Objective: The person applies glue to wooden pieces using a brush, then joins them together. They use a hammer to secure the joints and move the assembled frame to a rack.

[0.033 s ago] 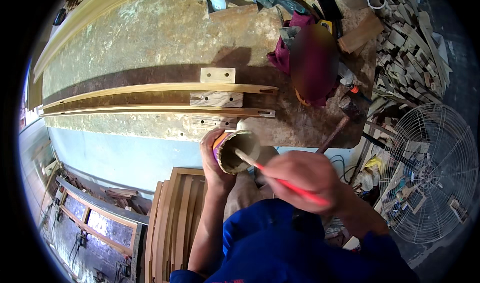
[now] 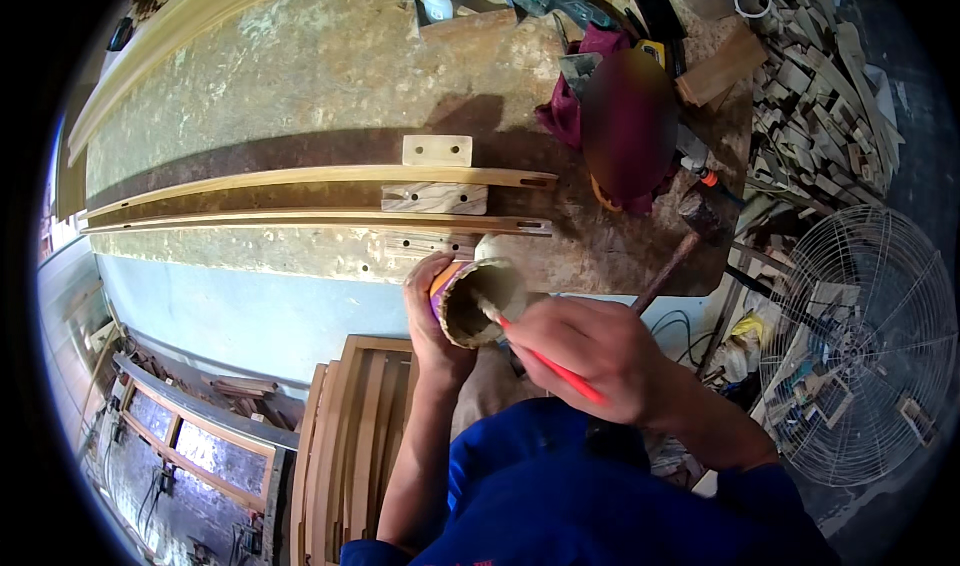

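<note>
The brush [image 2: 548, 363] slants from its red handle, near right, to its tip, far left, inside the can [image 2: 463, 311]. The right hand [image 2: 600, 351], forearm angled in from the right, pinches the handle. The left hand's [image 2: 428, 306] fingers curl round the can's left side, its mouth tipped rightward, before the worktop's [image 2: 300, 96] near edge. Beyond, wooden strips [image 2: 400, 175] run left to right.

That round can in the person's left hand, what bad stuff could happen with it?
First, the round orange-and-purple can is tilted in the left hand, so anything runny inside might spill if it leans further; I can't tell what's in there. Second, the thin red-handled tool in the right hand reaches into the can's mouth; if wet, it could drip on the blue cloth shirt nearby.
</note>
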{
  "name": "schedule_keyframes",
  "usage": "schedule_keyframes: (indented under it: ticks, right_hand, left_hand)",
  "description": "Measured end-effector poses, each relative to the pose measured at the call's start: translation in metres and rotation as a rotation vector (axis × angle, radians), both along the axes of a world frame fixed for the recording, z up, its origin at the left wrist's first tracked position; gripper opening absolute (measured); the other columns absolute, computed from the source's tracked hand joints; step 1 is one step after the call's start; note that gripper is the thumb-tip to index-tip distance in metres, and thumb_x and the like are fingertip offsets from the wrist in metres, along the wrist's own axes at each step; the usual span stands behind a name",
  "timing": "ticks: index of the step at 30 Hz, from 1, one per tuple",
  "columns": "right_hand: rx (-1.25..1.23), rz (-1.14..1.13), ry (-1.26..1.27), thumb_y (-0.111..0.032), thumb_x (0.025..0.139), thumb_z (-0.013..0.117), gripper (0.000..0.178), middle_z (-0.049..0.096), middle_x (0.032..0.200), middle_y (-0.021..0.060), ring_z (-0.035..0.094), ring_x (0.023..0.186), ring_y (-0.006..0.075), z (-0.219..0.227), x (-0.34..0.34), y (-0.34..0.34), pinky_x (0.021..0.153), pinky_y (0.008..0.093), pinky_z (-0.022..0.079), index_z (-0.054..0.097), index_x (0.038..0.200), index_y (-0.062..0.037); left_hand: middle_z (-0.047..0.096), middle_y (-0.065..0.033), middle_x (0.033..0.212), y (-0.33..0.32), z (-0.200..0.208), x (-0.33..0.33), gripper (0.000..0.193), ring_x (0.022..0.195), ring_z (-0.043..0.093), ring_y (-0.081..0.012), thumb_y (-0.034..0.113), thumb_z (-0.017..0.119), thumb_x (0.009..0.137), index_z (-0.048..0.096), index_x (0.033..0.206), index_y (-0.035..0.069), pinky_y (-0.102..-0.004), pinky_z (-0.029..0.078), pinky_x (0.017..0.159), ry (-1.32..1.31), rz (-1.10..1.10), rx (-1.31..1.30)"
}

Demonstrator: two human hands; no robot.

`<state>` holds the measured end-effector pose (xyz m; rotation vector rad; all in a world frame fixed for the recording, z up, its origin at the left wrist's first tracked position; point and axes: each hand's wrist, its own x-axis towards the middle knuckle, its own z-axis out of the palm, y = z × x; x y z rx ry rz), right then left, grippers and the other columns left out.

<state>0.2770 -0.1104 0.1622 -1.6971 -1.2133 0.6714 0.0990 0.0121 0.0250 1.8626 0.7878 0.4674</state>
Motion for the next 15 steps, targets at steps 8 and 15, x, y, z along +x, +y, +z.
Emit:
schedule_keyframes:
  ticks: [8, 15]
  right_hand:
    - [-0.182, -0.075, 0.075, 0.0, 0.096, 0.069, 0.007, 0.068, 0.084, 0.0113, 0.068, 0.071, 0.0224, -0.01, -0.01, 0.013, 0.063, 0.0348, 0.053, 0.064, 0.102, -0.0011]
    - [-0.139, -0.581, 0.491, -0.013, 0.105, 0.061, 0.013, 0.071, 0.084, 0.0112, 0.06, 0.061, 0.0109, -0.027, -0.007, -0.032, 0.053, 0.0256, 0.048, 0.064, 0.103, -0.0006]
  left_hand:
    - [0.052, -0.018, 0.144, 0.0, -0.002, 0.004, 0.076, 0.135, 0.054, -0.0299, 0.012, 0.089, 0.079, 0.046, 0.141, 0.003, -0.0413, 0.044, 0.115, -0.161, 0.032, -0.087]
    - [0.056, -0.016, 0.138, 0.009, -0.004, -0.006, 0.066, 0.13, 0.058, -0.029, 0.002, 0.08, 0.077, 0.051, 0.137, 0.004, -0.0413, 0.045, 0.113, -0.072, 0.163, -0.111]
